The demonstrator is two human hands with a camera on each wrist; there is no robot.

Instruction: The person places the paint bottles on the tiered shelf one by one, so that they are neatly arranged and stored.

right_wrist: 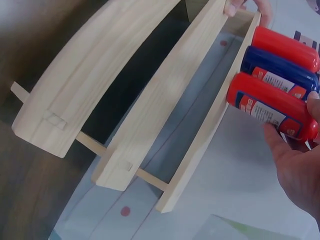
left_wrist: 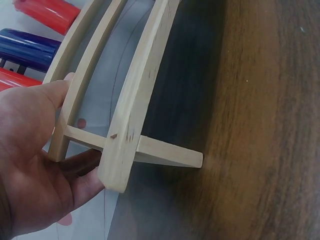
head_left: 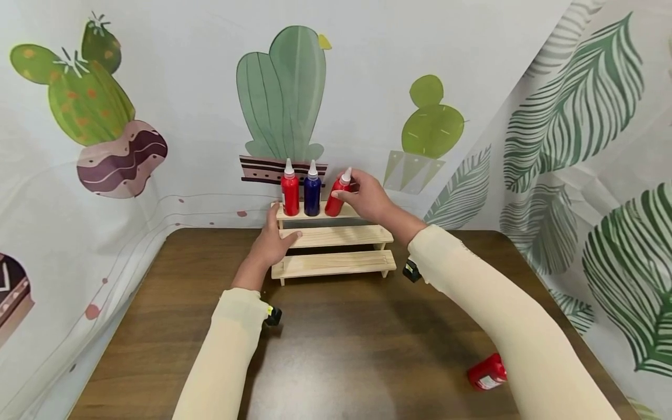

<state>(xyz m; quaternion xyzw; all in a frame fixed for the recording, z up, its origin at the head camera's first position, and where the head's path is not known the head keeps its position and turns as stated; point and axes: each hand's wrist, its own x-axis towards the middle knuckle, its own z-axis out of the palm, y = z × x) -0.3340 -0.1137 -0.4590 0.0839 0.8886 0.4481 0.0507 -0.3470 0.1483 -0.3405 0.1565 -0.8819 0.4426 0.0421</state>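
A three-step wooden rack point(head_left: 336, 265) stands at the back of the table. On its top step are a red bottle point(head_left: 290, 195) and a blue bottle point(head_left: 312, 195), both upright with white nozzle caps. My right hand point(head_left: 370, 201) pinches a second red bottle point(head_left: 334, 201) by its upper part; it tilts a little, its base at the top step beside the blue one. In the right wrist view its label point(right_wrist: 265, 111) faces the camera. My left hand point(head_left: 269, 242) grips the rack's left end, thumb on the middle step, as the left wrist view shows from the side.
Another red bottle point(head_left: 487, 372) is on the brown table point(head_left: 336, 350) at the front right, partly covered by my right sleeve. A white cloth point(head_left: 199, 116) printed with cacti and leaves hangs right behind the rack.
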